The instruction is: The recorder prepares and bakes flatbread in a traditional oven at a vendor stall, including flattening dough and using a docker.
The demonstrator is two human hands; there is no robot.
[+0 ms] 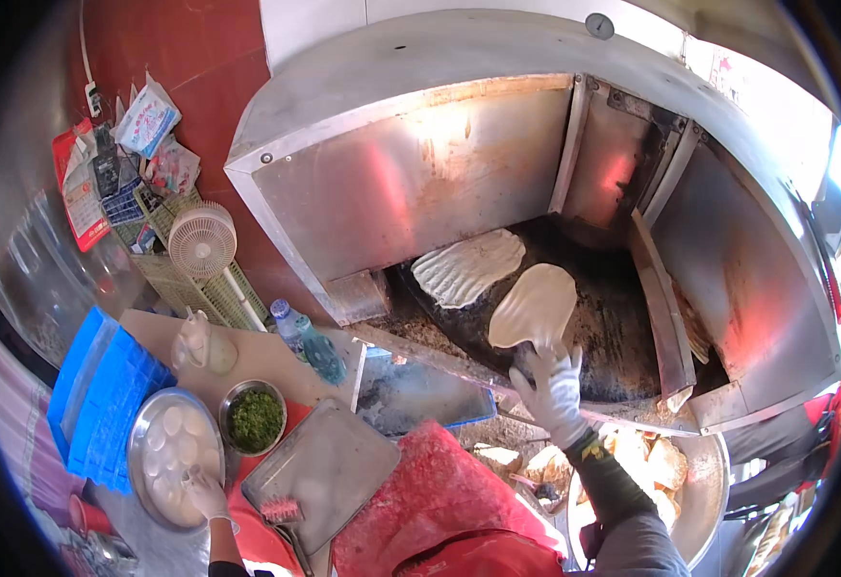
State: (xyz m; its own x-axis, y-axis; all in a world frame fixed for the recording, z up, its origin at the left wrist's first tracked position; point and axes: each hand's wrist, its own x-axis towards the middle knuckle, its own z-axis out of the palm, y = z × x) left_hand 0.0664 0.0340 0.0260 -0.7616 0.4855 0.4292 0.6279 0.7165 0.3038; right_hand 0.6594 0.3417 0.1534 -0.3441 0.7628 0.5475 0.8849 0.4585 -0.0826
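My right hand, in a whitish glove, reaches over the front rim of a large round black griddle inside a metal hood. Its fingers are spread at the near end of a long, flat piece of dough; whether they touch it is hard to tell. A second, ridged dough piece lies behind it to the left. My left hand is out of view. Before me are a red apron or cloth dusted with flour and a metal tray with a red-bristled brush on it.
At lower left a co-worker's gloved hand is in a metal bowl of round dough pieces. Near it stand a bowl of chopped greens, blue crates, bottles and a fan. A large basin of baked bread stands at lower right.
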